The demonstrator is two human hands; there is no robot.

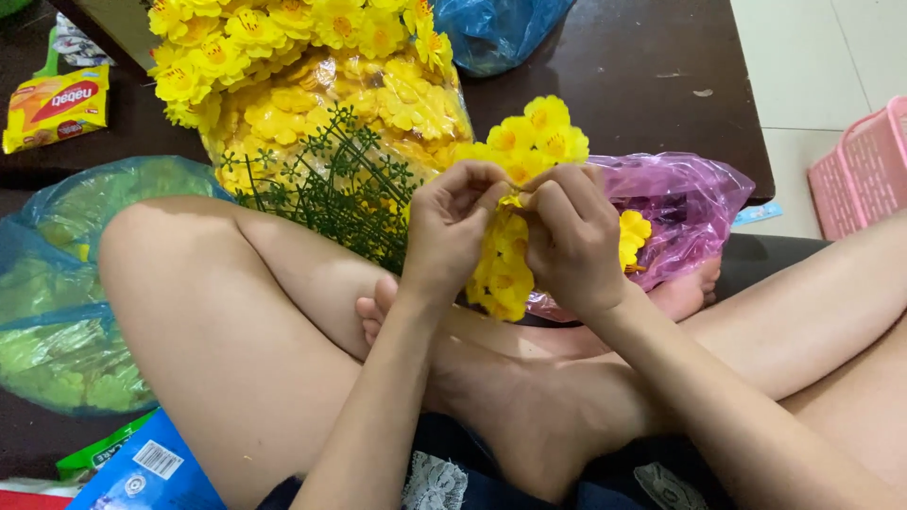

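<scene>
My left hand (449, 231) and right hand (567, 241) both pinch a yellow flower (511, 200) atop the stem (501, 274) over my lap. Its near part is already full of blooms (a finished bunch (283, 38) lies far left); bagged petals (378, 94) remain.

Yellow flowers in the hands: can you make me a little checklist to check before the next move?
1. Both hands on the yellow flower sprig: ok.
2. Left hand fingertips pinching at the top: ok.
3. Right hand pinching beside it: ok.
4. Green stems close by: ok.
5. Pink bag of flowers open: cannot tell.
6. Petal seated on stem: cannot tell, fingers hide it.
</scene>
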